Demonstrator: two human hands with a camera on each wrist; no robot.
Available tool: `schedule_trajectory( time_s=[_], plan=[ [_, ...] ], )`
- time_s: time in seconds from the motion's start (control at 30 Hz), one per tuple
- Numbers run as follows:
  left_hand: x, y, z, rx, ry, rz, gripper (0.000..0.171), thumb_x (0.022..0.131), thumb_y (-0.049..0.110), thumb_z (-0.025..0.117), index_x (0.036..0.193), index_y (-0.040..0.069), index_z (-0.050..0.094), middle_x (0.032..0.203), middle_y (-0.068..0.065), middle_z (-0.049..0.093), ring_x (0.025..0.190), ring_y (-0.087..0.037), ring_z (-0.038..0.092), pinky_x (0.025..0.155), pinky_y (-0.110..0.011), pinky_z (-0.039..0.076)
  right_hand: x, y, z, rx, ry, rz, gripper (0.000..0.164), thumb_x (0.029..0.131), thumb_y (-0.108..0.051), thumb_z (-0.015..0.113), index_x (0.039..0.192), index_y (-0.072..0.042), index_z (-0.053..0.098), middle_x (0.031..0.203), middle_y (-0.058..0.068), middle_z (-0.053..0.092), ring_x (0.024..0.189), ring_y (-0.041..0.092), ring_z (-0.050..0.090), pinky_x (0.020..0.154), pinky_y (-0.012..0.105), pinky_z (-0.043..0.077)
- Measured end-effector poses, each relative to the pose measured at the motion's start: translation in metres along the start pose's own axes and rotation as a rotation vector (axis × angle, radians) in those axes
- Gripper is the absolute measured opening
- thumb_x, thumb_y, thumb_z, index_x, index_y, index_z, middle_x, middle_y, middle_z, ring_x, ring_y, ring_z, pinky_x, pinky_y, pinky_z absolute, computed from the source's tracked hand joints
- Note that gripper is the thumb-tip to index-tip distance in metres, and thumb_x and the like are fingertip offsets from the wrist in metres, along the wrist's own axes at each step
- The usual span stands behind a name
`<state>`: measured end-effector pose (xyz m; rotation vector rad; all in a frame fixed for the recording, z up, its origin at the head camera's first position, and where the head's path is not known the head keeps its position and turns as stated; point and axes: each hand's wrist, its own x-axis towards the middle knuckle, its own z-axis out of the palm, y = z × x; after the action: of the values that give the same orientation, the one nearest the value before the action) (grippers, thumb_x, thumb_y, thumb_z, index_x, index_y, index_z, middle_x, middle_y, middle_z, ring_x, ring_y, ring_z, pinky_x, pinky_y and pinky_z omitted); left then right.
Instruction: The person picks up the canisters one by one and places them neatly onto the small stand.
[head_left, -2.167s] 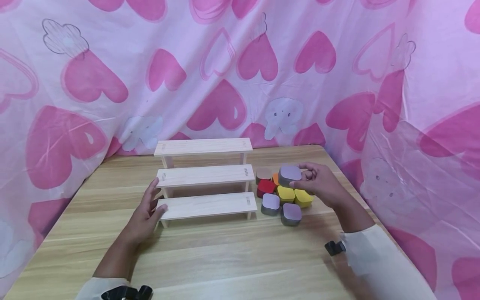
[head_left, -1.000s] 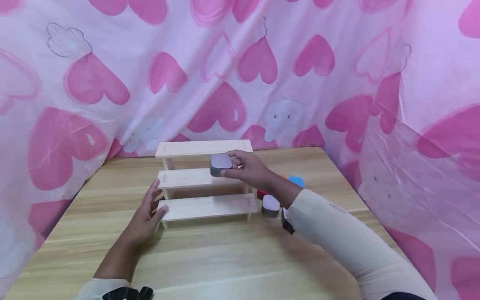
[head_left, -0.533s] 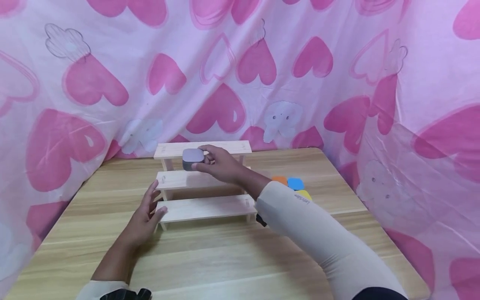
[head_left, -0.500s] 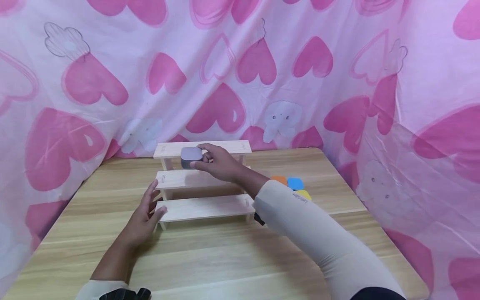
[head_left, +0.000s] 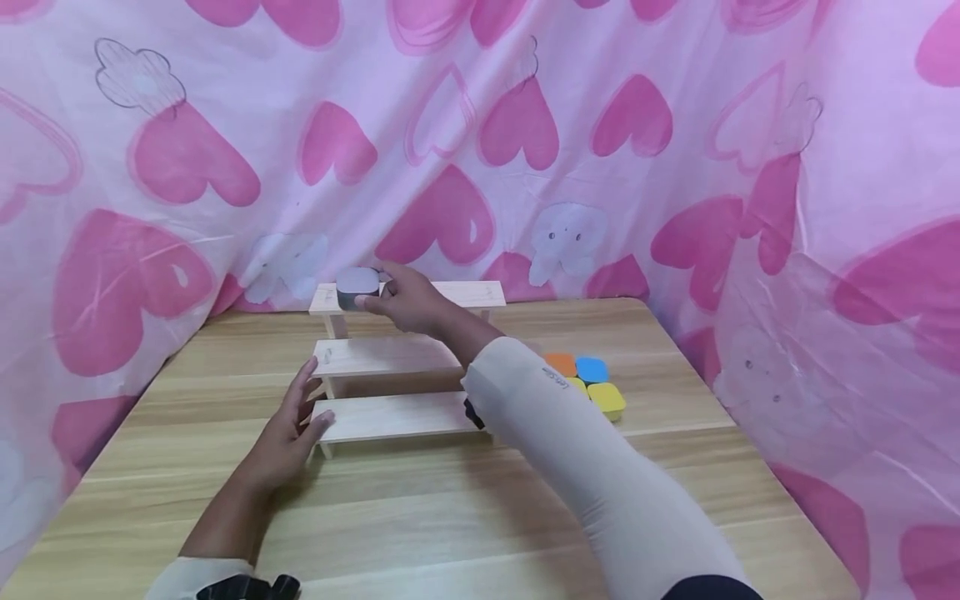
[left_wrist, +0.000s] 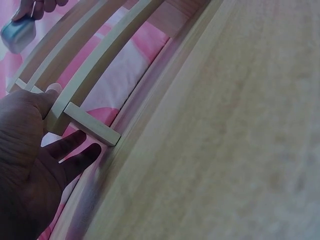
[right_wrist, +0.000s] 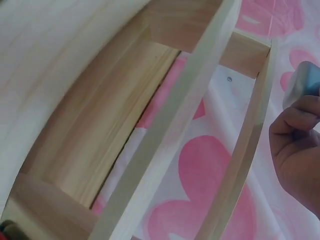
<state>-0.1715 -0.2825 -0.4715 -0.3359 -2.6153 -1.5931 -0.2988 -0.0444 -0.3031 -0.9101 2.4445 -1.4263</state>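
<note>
My right hand (head_left: 408, 300) pinches a rounded square block (head_left: 357, 285), lilac on top with dark grey sides, between thumb and fingers. In the head view the block overlaps the left end of the top shelf (head_left: 468, 293). In both wrist views the block shows apart from the boards. My left hand (head_left: 281, 437) holds the left end of a three-tier wooden display rack (head_left: 405, 417). Its thumb (left_wrist: 54, 88) lies on the lowest board, while other fingers (left_wrist: 82, 160) reach down beside the short leg.
Right of the rack, an orange block (head_left: 559, 364), a blue block (head_left: 592, 369) and a yellow block (head_left: 606, 402) sit on the wooden table (head_left: 375, 517). The right sleeve (head_left: 570, 450) hides part of that group. A pink heart-print cloth (head_left: 450, 125) hangs behind.
My right hand has carried the lilac-topped block from the group on the right, leftward and up to the top shelf's left end. My left hand has stayed at the rack.
</note>
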Motion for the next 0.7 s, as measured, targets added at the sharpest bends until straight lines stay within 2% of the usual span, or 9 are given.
schedule_trajectory(
  time_s=[0.07,0.1,0.27,0.37,0.57,0.7],
  plan=[
    [-0.001,0.001,-0.001,0.001,-0.004,0.003,0.092,0.114,0.022,0.059,0.175,0.044,-0.006,0.175,-0.033,0.025,0.157,-0.066,0.031,0.121,-0.084,0.029,0.005,-0.003,0.003,-0.005,0.008,0.017,0.054,0.106,-0.022,0.074,0.157,-0.014,0.056,0.144,0.008,0.068,0.114,0.016,0.063,0.089,0.027,0.054],
    [-0.001,0.001,-0.001,0.002,-0.005,0.006,0.092,0.114,0.022,0.059,0.175,0.043,-0.006,0.175,-0.034,0.025,0.157,-0.066,0.031,0.12,-0.084,0.029,0.008,-0.004,0.004,-0.004,0.012,0.026,0.053,0.107,-0.022,0.073,0.157,-0.013,0.056,0.144,0.01,0.068,0.11,0.017,0.063,0.086,0.027,0.054],
    [-0.001,0.002,-0.002,0.006,-0.001,0.018,0.092,0.114,0.021,0.059,0.176,0.04,-0.006,0.174,-0.035,0.026,0.157,-0.067,0.03,0.12,-0.084,0.028,0.017,-0.009,0.007,-0.006,0.045,0.073,0.048,0.109,-0.021,0.069,0.154,-0.012,0.055,0.132,0.015,0.067,0.075,0.016,0.053,0.059,0.025,0.047],
    [-0.001,0.003,-0.002,0.005,0.004,0.017,0.092,0.114,0.021,0.059,0.176,0.04,-0.005,0.175,-0.034,0.026,0.157,-0.066,0.031,0.121,-0.083,0.029,0.019,-0.008,0.009,0.001,0.057,0.109,0.044,0.109,-0.022,0.069,0.15,-0.012,0.055,0.126,0.016,0.065,0.065,0.015,0.047,0.052,0.023,0.044],
    [-0.001,0.001,0.001,0.015,0.012,0.037,0.091,0.114,0.019,0.06,0.177,0.036,-0.005,0.174,-0.035,0.027,0.155,-0.066,0.033,0.12,-0.082,0.031,0.021,-0.004,0.012,0.001,0.069,0.16,0.039,0.11,-0.025,0.068,0.144,-0.014,0.054,0.121,0.013,0.063,0.069,0.015,0.047,0.052,0.024,0.044],
    [-0.001,-0.001,0.002,0.021,0.018,0.036,0.091,0.114,0.019,0.059,0.177,0.037,-0.004,0.173,-0.036,0.028,0.155,-0.066,0.034,0.12,-0.082,0.031,0.023,-0.002,0.015,0.019,0.052,0.163,0.044,0.11,-0.027,0.067,0.151,-0.019,0.053,0.131,0.013,0.064,0.068,0.014,0.047,0.051,0.024,0.043]
  ],
)
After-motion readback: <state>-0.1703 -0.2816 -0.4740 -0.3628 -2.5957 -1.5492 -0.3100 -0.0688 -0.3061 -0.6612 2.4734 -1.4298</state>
